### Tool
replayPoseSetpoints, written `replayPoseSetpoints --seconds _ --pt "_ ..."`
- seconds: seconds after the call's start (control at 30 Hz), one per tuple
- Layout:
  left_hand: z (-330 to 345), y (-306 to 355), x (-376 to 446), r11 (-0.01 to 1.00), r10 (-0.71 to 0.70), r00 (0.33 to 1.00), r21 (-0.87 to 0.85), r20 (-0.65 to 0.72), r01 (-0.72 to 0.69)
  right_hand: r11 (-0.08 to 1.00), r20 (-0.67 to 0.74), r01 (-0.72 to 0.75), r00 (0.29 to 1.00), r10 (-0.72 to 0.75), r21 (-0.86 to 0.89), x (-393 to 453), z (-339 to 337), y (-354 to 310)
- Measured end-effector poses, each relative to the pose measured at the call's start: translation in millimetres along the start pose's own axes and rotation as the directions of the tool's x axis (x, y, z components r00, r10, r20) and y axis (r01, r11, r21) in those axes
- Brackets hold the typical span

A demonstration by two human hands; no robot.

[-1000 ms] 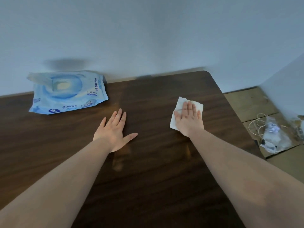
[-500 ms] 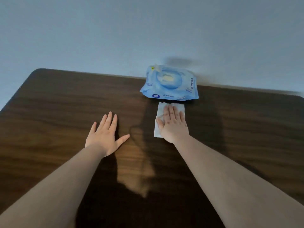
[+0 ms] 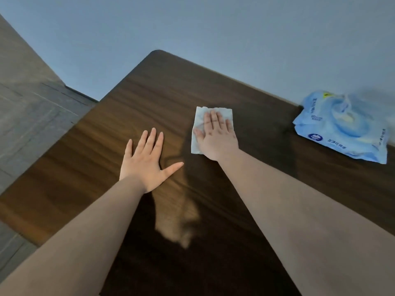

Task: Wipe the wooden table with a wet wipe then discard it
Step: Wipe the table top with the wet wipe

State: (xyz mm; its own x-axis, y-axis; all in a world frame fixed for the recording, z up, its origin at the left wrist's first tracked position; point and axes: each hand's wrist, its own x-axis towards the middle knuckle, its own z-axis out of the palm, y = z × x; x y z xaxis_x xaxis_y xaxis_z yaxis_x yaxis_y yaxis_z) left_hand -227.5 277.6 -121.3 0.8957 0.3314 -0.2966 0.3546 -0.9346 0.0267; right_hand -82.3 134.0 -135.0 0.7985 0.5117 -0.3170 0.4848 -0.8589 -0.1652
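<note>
The right hand (image 3: 215,137) lies flat, fingers spread, pressing a white square wet wipe (image 3: 210,116) onto the dark brown wooden table (image 3: 149,99) near its far left corner. The left hand (image 3: 145,163) rests open and empty, palm down, beside it. A light blue soft plastic pack of wipes (image 3: 342,127), blurred, seems to lie against the pale wall (image 3: 213,28), well apart.

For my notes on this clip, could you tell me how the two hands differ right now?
The right hand presses a white wet wipe onto the wooden table; the left hand lies bare on the wood. The right hand's fingers are close together, the left hand's thumb spread wide. Both lie flat, palm down.
</note>
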Motion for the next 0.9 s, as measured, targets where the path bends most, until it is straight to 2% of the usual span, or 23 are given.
replayPoseSetpoints --seconds 0.2,0.33,0.43,0.67,0.9 --pt "4 -5 2 0.999 0.011 1.0 -0.048 -0.025 -0.013 0.994 -0.031 0.106 0.994 -0.106 -0.001 51 -5 -62" --pt "3 -7 3 0.996 0.021 1.0 -0.089 -0.012 -0.022 0.98 -0.099 0.199 0.975 -0.2 -0.021 79 -4 -96" --pt "2 -6 2 0.994 0.031 0.999 -0.102 -0.013 -0.033 0.976 -0.09 0.208 0.973 -0.213 -0.061 89 -4 -111" --pt "6 -7 5 0.994 0.029 0.999 -0.102 -0.037 -0.032 0.97 -0.101 0.236 0.965 -0.241 -0.058 84 1 -103" --pt "8 -5 4 0.997 0.049 0.998 -0.051 -0.033 -0.05 0.992 -0.099 0.122 0.988 -0.119 0.025 34 6 -52"
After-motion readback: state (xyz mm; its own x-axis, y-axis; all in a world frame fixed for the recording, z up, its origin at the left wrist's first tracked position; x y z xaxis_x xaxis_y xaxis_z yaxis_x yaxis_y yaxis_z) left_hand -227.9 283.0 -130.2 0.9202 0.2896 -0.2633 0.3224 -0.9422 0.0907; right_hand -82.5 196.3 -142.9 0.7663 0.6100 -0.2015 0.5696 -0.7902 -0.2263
